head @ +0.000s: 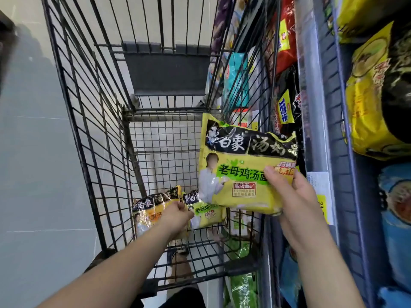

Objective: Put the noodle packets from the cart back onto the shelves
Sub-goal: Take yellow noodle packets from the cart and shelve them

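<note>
My right hand grips a yellow and black noodle packet by its lower right corner, holding it above the cart's right side, close to the shelves. Down in the black wire cart, my left hand reaches the bottom and pinches the top edge of a second yellow packet. An orange and black packet lies just left of it on the cart floor. More yellow packets of the same kind sit on the shelf at the upper right.
Shelves run along the right edge with red, black, blue and green packets. White price tags hang on the shelf rail. A grey tiled floor lies left of the cart. The cart's folded child seat flap is at the far end.
</note>
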### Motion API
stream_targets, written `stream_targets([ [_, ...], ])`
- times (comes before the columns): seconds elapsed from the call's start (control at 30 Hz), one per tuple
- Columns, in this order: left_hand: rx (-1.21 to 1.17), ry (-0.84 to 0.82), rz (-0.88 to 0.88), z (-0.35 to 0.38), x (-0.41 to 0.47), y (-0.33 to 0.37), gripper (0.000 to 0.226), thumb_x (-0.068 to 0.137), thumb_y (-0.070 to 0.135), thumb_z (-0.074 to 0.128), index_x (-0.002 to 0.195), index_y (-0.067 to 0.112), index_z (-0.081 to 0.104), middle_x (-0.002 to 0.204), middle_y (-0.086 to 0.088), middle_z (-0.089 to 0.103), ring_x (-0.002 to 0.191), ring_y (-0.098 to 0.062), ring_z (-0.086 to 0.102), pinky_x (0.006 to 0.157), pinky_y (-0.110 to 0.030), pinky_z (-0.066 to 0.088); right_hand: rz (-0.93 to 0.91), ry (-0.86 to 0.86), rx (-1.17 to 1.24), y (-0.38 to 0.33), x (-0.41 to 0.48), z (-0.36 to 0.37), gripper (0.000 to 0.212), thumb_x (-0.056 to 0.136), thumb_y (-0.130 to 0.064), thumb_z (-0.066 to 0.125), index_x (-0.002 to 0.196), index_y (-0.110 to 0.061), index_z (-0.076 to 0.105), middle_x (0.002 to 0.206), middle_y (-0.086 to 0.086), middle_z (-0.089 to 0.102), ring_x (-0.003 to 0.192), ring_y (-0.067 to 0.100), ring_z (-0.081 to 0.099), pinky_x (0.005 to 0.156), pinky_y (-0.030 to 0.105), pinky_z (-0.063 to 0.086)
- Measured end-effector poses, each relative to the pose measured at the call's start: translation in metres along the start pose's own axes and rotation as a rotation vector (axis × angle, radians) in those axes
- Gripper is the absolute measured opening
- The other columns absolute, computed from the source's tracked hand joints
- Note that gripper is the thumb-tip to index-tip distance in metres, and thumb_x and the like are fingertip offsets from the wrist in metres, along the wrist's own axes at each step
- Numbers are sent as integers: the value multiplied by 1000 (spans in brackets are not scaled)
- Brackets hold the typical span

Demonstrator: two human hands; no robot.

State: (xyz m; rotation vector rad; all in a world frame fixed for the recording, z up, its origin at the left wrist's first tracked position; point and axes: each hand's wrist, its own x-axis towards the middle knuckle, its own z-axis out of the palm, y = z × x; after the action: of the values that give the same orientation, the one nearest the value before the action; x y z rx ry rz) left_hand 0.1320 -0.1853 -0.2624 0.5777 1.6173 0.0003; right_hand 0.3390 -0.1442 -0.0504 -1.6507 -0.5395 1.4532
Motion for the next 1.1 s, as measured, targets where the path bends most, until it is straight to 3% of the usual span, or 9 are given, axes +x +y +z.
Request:
stream_targets([
  [0.07, 62, 26, -8, 8, 8, 3, 24, 93, 27, 70, 107, 11, 58, 100, -16, 68, 85, -30, 66, 84, -47, 61, -8, 10, 27, 0, -4, -2, 33, 79, -28, 71, 111, -21, 70, 107, 2, 80, 95, 18, 78, 76, 32, 63],
  [0.13, 99, 41, -5, 14, 14, 6, 22, 94, 24, 71, 106, 8, 62, 103, -18, 70, 93, -33, 69, 89, -46, 60, -12, 7, 49, 0, -7, -3, 32, 79, -28, 71, 110, -20, 70, 106, 2, 80, 95, 18, 78, 75, 31, 63],
  [0.23, 46, 55, -43, 25, 29, 5, 31, 87, 18, 77, 111, 4, 63, 109, -17, 70, 101, -33, 68, 96, -51, 57, -14, 6, 65, 1, -10, -5, 31, 80, -26, 71, 110, -20, 70, 107, 3, 80, 94, 19, 78, 73, 31, 63],
  [0.43, -34, 20, -160, 42, 32, 6, 33, 86, 21, 80, 106, 4, 60, 101, -17, 67, 97, -32, 64, 91, -47, 59, -2, -12, 62, 2, -13, -9, 30, 82, -26, 71, 112, -19, 70, 110, 6, 80, 99, 23, 77, 78, 33, 63],
  [0.53, -21, 7, -183, 50, 41, 2, 49, 81, 27, 84, 117, 3, 60, 115, -23, 70, 108, -35, 67, 92, -44, 58, 4, -24, 75, 1, -13, -11, 29, 83, -25, 70, 111, -19, 70, 110, 6, 80, 99, 23, 77, 76, 32, 63],
  [0.63, -5, 51, -163, 53, 43, 2, 43, 81, 19, 83, 113, 2, 59, 108, -15, 68, 92, -29, 63, 87, -44, 58, 16, -18, 97, 0, -10, -13, 29, 84, -24, 69, 112, -16, 69, 108, 7, 80, 96, 21, 78, 72, 30, 62],
  [0.77, 82, 87, -143, 50, 36, 11, 44, 80, 14, 86, 115, 2, 62, 113, -17, 66, 101, -34, 63, 87, -41, 57, 34, -6, 124, -2, -4, -17, 34, 85, -25, 69, 118, -16, 68, 112, 7, 79, 99, 22, 77, 75, 32, 63],
  [1.0, 192, 176, -89, 52, 34, 13, 48, 75, 30, 90, 102, 3, 60, 105, -14, 66, 97, -33, 67, 87, -44, 60, 45, -31, 101, -5, 9, -14, 34, 86, -27, 69, 118, -19, 69, 113, 4, 79, 101, 20, 77, 77, 32, 63],
  [1.1, 160, 241, -8, 52, 23, 12, 49, 76, 29, 90, 107, 10, 57, 104, -7, 63, 105, -30, 63, 97, -41, 55, 51, -50, 74, -5, 12, -10, 38, 84, -29, 70, 120, -19, 68, 114, 3, 79, 103, 21, 76, 78, 33, 63],
])
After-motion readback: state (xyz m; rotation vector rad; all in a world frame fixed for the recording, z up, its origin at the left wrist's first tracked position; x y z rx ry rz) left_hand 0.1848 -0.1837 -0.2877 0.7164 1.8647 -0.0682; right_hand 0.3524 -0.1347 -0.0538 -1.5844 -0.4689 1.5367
